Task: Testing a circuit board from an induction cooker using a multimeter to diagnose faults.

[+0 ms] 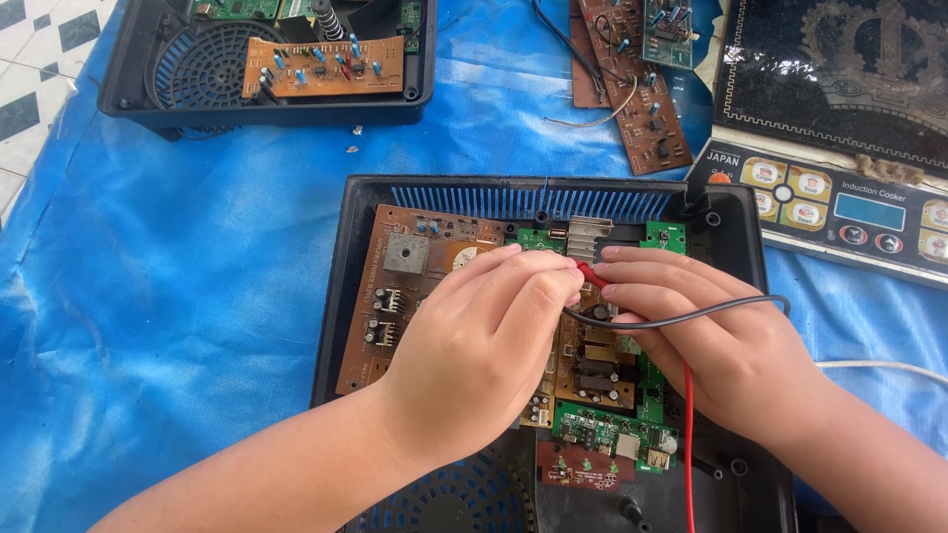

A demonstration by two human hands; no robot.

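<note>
A black plastic appliance base [355,212] lies open in front of me, filled with a brown circuit board [395,286] and smaller green boards [607,434]. Both hands meet over the middle of the boards, beside a finned metal heat sink [590,230]. My left hand [489,345] has its fingers curled down onto the board, pinching at the red probe tip [591,274]. My right hand [711,341] also grips that red tip. A black lead [691,316] crosses over its fingers and a red lead [688,444] runs down toward me. What lies under the fingertips is hidden.
A second black base [128,69] with a brown board [326,67] sits at the top left. Loose brown boards [647,109] lie at top centre. A glass cooker top with a control panel [839,202] rests at the right. A blue tarp [178,296] covers the surface.
</note>
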